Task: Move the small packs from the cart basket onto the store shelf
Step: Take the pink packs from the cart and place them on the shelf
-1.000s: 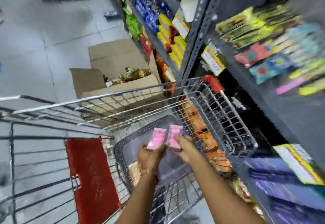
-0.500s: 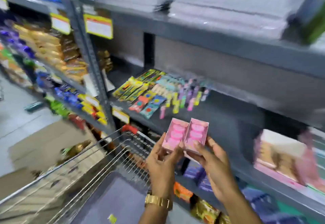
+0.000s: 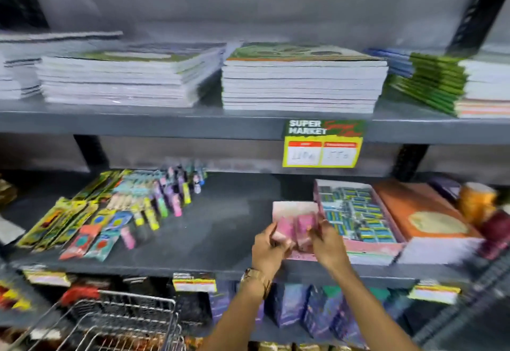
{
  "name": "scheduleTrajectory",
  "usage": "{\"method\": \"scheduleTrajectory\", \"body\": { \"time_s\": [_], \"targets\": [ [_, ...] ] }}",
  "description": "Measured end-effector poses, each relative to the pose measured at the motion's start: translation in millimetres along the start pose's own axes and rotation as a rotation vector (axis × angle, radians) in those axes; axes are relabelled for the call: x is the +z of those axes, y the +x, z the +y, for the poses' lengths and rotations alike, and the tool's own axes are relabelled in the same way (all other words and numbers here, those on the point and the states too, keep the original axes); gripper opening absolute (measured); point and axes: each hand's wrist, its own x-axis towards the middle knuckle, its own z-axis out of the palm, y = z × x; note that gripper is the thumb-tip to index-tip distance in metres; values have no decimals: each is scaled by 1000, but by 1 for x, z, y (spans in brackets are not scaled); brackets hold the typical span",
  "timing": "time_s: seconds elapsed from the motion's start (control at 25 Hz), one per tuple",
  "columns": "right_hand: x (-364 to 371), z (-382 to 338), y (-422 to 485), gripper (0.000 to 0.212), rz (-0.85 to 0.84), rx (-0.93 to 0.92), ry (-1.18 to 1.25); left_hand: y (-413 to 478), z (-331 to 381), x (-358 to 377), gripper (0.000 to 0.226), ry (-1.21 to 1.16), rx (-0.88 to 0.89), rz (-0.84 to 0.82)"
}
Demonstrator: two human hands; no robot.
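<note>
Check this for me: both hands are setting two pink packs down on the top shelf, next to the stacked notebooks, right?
Not quite. The head view shows both hands, left and right, setting the pink packs on the middle shelf, below the stacked notebooks.

The 1 head-worn camera faces the store shelf (image 3: 220,240) square-on from close range, tilted slightly down; the cart basket (image 3: 116,320) shows at 7 o'clock, price label (image 3: 323,143) near 1 o'clock.
</note>
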Motion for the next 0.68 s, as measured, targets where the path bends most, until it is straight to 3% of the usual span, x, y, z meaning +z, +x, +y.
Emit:
{"method": "scheduleTrajectory", "body": {
  "time_s": [0.04, 0.16, 0.24, 0.36, 0.68],
  "targets": [
    [0, 3, 5, 33, -61, -8, -161, 5, -2, 3, 60, 154, -9, 9],
    [0, -6, 8, 32, -188, -14, -585, 16, -3, 6, 55, 608, 20, 72],
    [1, -13, 6, 36, -201, 7, -734, 13, 6, 4, 50, 789, 47, 40],
    [2, -14, 6, 36, -193, -102, -905, 10, 6, 2, 49, 1060, 172, 9],
    [15, -11, 18, 32, -209, -179, -1148, 16, 4, -1, 37, 1329, 284, -31]
  ]
}}
